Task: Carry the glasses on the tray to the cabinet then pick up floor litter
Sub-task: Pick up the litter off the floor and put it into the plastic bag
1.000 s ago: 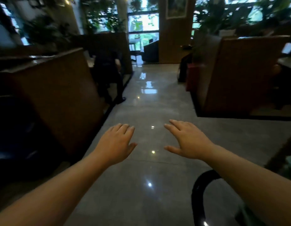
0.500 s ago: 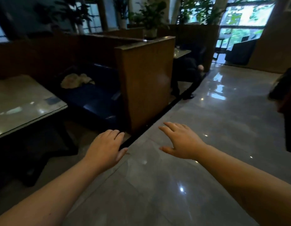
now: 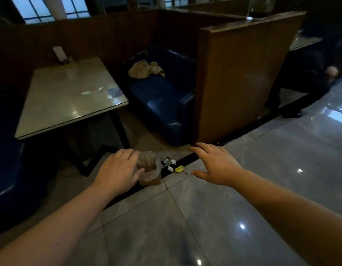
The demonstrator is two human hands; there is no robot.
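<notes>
- The floor litter is a small cluster lying on the floor by the dark threshold strip (image 3: 177,164) between the booth and the glossy grey tiled floor (image 3: 243,208), in the middle of the scene between the two hands.
- From left to right it is a small dark and silvery wrapper (image 3: 165,160), two crumpled white paper scraps (image 3: 171,165) and a flat yellow packet (image 3: 179,168); a pale sliver lies just right of the packet, too small to tell what it is.
- Just left of the litter stands a small square brown bin (image 3: 150,179) lined with a clear plastic bag (image 3: 147,162); what is inside cannot be made out.
- The left hand (image 3: 117,169) is stretched forward, palm down, fingers loosely spread and holding nothing; in the picture it overlaps the bin's left edge, and whether it touches the bag cannot be told.
- The right hand (image 3: 216,165) is also out, palm down, fingers wide apart and thumb stretched to the left, empty, above the tiles just right of the litter.
- On the far left is a pale square glass-topped table (image 3: 68,96) on dark legs.
- Behind the bin is a dark blue padded booth seat (image 3: 160,100) with a crumpled beige cloth (image 3: 145,69) on it.
- On the right a tall brown wooden partition (image 3: 241,73) closes the booth.
</notes>
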